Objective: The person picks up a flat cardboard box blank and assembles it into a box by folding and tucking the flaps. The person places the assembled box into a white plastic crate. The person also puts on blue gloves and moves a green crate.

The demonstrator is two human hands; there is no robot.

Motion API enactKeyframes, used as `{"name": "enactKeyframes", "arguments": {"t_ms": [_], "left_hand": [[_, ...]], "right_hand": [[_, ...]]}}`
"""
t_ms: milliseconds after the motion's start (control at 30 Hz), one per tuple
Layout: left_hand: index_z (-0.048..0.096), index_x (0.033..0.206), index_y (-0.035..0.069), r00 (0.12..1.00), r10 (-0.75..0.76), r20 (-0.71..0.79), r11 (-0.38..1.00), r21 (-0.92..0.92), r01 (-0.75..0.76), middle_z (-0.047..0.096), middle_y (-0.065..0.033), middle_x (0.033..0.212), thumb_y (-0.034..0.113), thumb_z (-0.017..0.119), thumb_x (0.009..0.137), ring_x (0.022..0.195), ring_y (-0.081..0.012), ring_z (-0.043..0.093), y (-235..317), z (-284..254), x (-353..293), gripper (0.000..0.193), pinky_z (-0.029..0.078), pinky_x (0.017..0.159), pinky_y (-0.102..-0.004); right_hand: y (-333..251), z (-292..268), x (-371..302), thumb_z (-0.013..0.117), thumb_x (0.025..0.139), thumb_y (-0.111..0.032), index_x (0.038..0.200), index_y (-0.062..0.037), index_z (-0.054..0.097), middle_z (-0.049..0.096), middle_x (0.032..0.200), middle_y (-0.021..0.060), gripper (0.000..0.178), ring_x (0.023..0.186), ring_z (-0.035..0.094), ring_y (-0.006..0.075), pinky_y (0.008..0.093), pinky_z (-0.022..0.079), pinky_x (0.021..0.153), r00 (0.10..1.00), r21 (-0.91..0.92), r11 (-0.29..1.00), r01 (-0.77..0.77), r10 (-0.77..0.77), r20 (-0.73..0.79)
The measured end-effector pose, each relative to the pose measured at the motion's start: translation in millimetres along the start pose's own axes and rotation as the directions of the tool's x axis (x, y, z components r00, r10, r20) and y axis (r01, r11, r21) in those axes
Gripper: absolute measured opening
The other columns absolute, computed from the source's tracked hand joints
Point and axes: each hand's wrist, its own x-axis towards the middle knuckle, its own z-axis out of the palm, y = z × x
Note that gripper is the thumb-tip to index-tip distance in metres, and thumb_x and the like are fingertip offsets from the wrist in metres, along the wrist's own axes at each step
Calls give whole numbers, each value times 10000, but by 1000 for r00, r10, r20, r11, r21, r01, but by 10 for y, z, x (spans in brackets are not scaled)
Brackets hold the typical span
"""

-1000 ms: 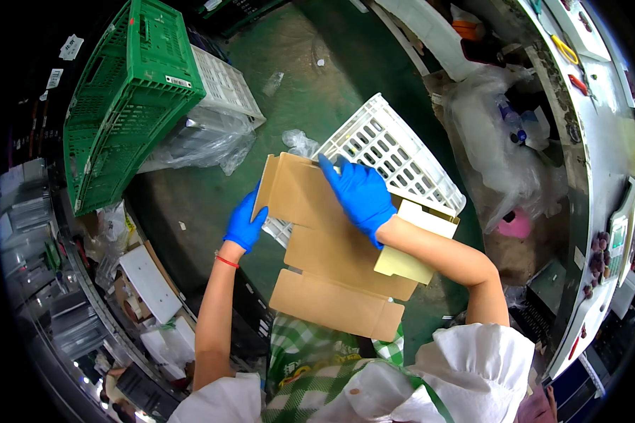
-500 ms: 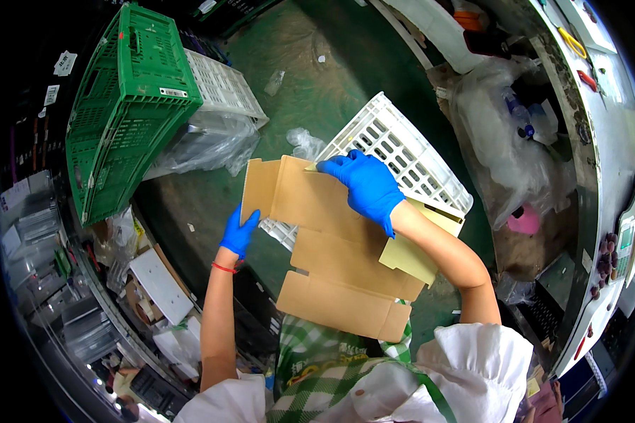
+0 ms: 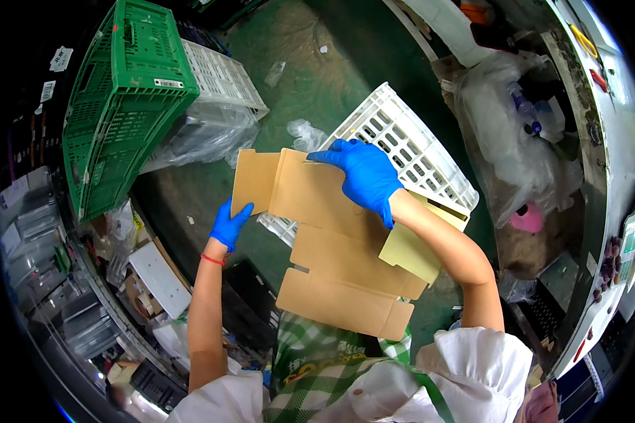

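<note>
- Left hand (image 3: 229, 227), at the cardboard's nine o'clock: the thumb lies over the near side of the flap's edge, the other fingers go behind it, pinching it between them.
- Right hand (image 3: 365, 175), at one o'clock: its fingertips point toward nine, together at the top edge; I cannot tell whether they pinch it.
- Brown cardboard (image 3: 335, 247): a creased, unfolded box blank in front of the person, mid-view, its lowest panel reaching toward six.
- Pale yellow card (image 3: 410, 252): at three o'clock, beneath the right forearm, beside the brown edge.
- White crate (image 3: 410, 144): beyond the right hand toward one o'clock, partly hidden by the cardboard.
- Green checked apron (image 3: 310, 398): at six o'clock.
- Green crate (image 3: 134, 106): well apart, toward ten, next to clear plastic wrapping (image 3: 208, 134).
- Yellow-handled scissors (image 3: 583, 42): far out at two, on the bench.
</note>
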Motion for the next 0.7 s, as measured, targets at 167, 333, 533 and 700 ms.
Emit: {"name": "enactKeyframes", "arguments": {"t_ms": [167,333,533,700], "left_hand": [[489,1109,-13,1000,-17,-13,1000,-8,17,545,-71,1049,121,566,805,937,-144,507,-57,-53,-9,342,403,820,-267],[481,1113,-13,1000,-25,-11,996,-88,24,546,-80,1041,96,557,805,935,-173,524,-147,-102,44,335,440,813,-303],[487,1107,-13,1000,9,-13,999,-31,-9,549,-67,1032,88,554,806,908,-149,520,32,-13,25,324,426,795,-282],[497,1094,-16,989,108,-100,993,52,-103,564,-54,997,74,544,808,884,-113,506,313,234,-237,304,406,770,-254]], "right_hand": [[-12,-66,-30,478,611,48,997,-199,610,600,851,133,478,755,572,302,356,468,666,997,213,974,-77,73,28],[28,-35,-116,500,631,-6,863,-166,620,589,817,122,306,753,568,294,363,464,648,994,127,986,106,-108,7],[-41,48,-66,492,635,-45,809,-64,595,568,867,127,203,798,551,309,353,454,674,968,-162,963,214,-188,164],[-11,165,-150,502,676,-163,803,-9,574,545,895,165,212,870,534,326,376,444,702,962,-133,953,272,-273,13]]}}
